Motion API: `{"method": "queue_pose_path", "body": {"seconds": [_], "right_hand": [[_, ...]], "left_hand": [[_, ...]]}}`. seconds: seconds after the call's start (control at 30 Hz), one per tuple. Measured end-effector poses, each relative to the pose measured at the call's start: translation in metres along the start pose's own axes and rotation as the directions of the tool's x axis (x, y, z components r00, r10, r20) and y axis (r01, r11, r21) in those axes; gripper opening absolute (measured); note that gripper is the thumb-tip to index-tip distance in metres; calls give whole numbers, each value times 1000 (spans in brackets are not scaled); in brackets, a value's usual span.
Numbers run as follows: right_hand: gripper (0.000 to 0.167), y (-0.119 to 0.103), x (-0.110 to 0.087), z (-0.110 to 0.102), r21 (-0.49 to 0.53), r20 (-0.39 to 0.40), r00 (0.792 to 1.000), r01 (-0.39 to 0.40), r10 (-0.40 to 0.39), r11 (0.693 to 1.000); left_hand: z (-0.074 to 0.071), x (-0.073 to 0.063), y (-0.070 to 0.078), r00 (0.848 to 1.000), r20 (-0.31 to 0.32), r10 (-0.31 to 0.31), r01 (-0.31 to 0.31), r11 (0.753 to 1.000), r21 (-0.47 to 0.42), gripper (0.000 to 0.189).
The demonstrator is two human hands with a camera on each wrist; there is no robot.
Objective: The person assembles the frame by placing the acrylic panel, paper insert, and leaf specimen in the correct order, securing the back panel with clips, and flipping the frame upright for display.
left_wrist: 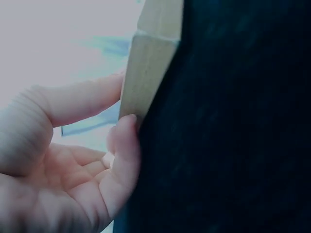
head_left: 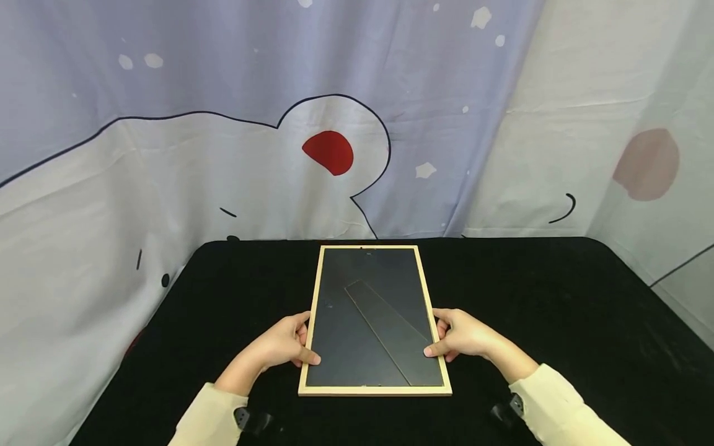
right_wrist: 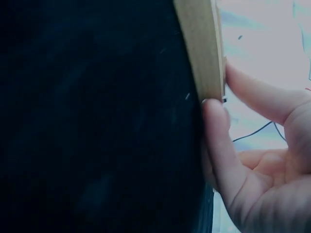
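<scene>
A picture frame [head_left: 340,322] with a pale wooden border faces the head camera with its black backing. A long, narrow stand flap [head_left: 385,328] lies slanted and flat against that backing. My left hand [head_left: 281,342] pinches the frame's left side, its thumb over the border. On the opposite side, my right hand [head_left: 464,334] pinches the border a little above the lower corner. Both wrist views show the wooden edge [left_wrist: 148,68] close up between thumb and fingers, the right one with its own stretch of edge [right_wrist: 201,53].
A black cloth covers the table [head_left: 558,310] beneath the frame. Behind it hangs a printed curtain [head_left: 234,167] in white and lilac. Small dark devices [head_left: 241,417] are strapped at both wrists, by the cream sleeves [head_left: 560,402].
</scene>
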State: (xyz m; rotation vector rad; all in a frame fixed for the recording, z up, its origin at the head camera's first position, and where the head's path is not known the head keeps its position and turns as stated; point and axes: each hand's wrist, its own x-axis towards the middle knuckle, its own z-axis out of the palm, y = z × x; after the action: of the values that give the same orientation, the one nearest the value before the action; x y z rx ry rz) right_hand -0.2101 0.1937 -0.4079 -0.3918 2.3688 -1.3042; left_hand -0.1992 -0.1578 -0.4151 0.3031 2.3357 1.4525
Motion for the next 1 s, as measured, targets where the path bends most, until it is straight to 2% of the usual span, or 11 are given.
{"method": "queue_pose_path", "body": {"seconds": [0.3, 0.47, 0.73, 1.0], "right_hand": [[85, 11, -26, -7, 31, 36, 999, 18, -19, 999], [90, 14, -36, -8, 37, 55, 998, 22, -24, 999], [93, 14, -50, -6, 36, 59, 998, 12, -14, 999], [94, 18, -54, -7, 76, 89, 996, 14, -21, 997]], "left_hand": [[24, -11, 11, 1000, 10, 17, -17, 999, -33, 95], [33, -17, 11, 1000, 2, 21, -21, 999, -25, 99], [40, -25, 12, 999, 20, 36, -36, 999, 5, 99], [42, -27, 14, 999, 37, 38, -39, 999, 18, 99]]}}
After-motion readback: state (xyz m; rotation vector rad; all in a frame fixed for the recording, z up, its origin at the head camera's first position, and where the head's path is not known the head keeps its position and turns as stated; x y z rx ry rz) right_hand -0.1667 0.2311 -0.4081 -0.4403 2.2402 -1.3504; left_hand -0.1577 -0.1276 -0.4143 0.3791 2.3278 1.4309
